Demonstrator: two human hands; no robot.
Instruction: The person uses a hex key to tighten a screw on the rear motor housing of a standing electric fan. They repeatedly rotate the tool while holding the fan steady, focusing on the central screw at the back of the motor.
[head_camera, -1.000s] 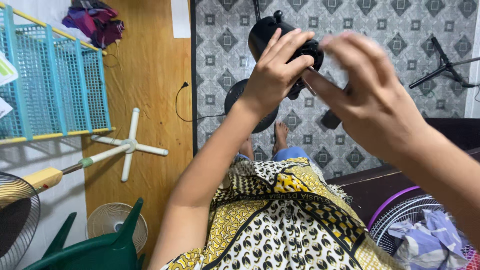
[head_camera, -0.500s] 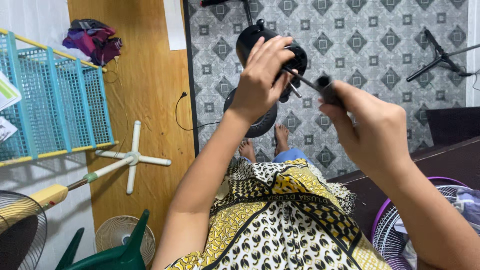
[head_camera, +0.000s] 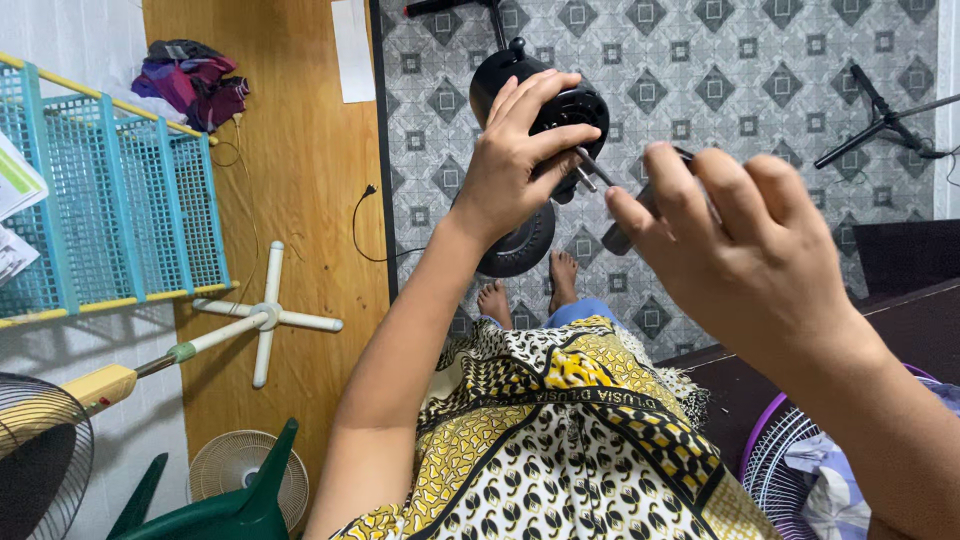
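The left hand (head_camera: 515, 160) grips a black fan motor housing (head_camera: 545, 100), fingers (head_camera: 545, 95) wrapped over its top, holding it up above the patterned floor (head_camera: 780, 60). The right hand (head_camera: 745, 250) pinches a dark-handled screwdriver (head_camera: 625, 225); what looks like its metal tip (head_camera: 590, 170) meets the motor's underside, though the joint is partly hidden. Half a second ago the tool sat farther from the housing and higher; it has now swung in, so the driving work on the motor appears under way. Counted: one motor, one screwdriver, two bare feet (head_camera: 525, 295) on the floor, one white cross-shaped fan base (head_camera: 265, 318) on the wooden board (head_camera: 290, 180), one black stand (head_camera: 880, 120) at the floor's right edge, three fan grilles near the bottom corners.
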